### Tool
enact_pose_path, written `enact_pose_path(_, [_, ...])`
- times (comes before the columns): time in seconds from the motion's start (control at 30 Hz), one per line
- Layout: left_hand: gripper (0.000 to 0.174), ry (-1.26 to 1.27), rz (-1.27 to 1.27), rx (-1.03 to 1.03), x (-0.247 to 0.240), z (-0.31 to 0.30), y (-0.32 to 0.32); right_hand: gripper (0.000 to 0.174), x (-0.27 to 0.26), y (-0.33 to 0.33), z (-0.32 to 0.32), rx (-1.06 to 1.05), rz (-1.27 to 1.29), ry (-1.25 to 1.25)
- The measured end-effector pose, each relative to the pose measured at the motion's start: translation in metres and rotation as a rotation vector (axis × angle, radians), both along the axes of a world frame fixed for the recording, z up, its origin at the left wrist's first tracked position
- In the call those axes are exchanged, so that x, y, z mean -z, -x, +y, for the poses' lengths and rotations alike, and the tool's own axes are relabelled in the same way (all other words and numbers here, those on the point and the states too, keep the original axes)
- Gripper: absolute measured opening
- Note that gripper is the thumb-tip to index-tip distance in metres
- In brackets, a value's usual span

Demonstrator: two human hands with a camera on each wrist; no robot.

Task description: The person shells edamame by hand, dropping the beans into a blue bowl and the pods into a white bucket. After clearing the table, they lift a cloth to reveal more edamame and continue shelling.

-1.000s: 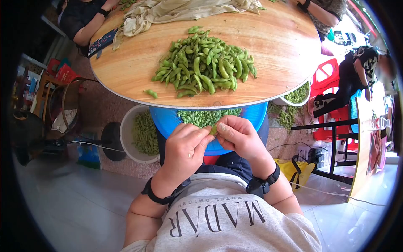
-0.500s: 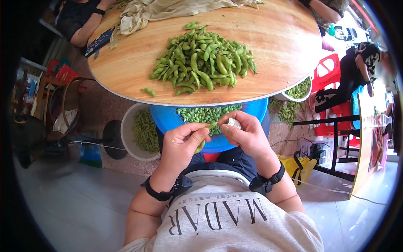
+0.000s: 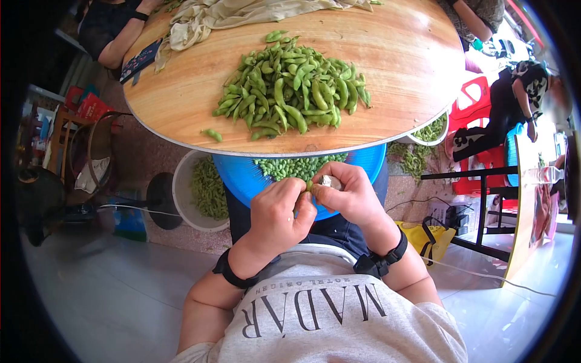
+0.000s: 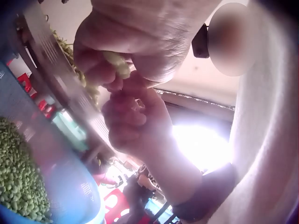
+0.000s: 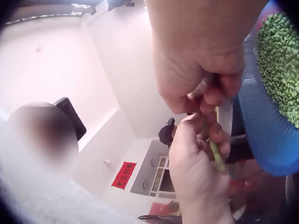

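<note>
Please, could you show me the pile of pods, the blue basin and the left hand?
Pile of pods (image 3: 293,89), head view, its middle.
Blue basin (image 3: 237,176), head view, bare left wall.
Left hand (image 3: 277,209), head view, its middle.

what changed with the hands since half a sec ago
The left hand has moved rightward, toward the right hand, closing the gap between them; their fingertips now meet at a green pod. No clear release shows. The right hand has hardly moved, and the pod pile and loose pod stay on the table.
</note>
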State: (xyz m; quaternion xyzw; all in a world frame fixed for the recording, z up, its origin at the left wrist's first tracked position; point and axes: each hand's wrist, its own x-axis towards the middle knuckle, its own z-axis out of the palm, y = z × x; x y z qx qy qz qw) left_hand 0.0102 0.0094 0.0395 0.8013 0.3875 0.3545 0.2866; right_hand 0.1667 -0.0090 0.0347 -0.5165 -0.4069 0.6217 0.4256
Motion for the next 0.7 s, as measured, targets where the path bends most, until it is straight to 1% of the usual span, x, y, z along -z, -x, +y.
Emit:
enact_pose_path(0.1, [0.006,0.071,-0.016,-0.021,0.007,0.001,-0.002,0.009,0.007,0.003,0.003,0.047,-0.040,-0.030])
enact_pose_path(0.17, [0.007,0.142,-0.068,-0.047,0.011,0.001,-0.004,0.008,0.009,0.005,0.006,0.070,-0.007,0.015])
enact_pose_path(0.27, [0.006,0.172,-0.101,-0.053,0.018,0.001,-0.004,0.008,0.011,0.006,0.007,0.090,0.024,0.052])
enact_pose_path(0.37, [0.005,0.371,-0.195,-0.049,0.017,0.003,-0.004,0.008,0.013,0.010,0.007,0.134,-0.006,0.009])
enact_pose_path(0.47, [0.005,0.651,-0.356,-0.036,0.026,0.007,-0.002,0.008,0.019,0.014,0.006,0.189,-0.046,-0.067])
enact_pose_path(0.5, [0.007,0.838,-0.432,-0.056,0.020,0.009,-0.002,0.009,0.022,0.015,0.005,0.205,-0.059,-0.091])
enact_pose_path(0.6, [0.014,1.010,-0.510,-0.039,0.023,0.013,0.001,0.010,0.029,0.017,0.001,0.236,-0.047,-0.123])
enact_pose_path(0.63, [0.014,1.045,-0.556,-0.038,0.031,0.012,0.002,0.010,0.028,0.015,0.001,0.213,0.009,-0.067])
enact_pose_path(0.7, [0.012,0.913,-0.468,-0.053,0.029,0.011,0.001,0.010,0.027,0.007,0.002,0.168,0.123,0.041])
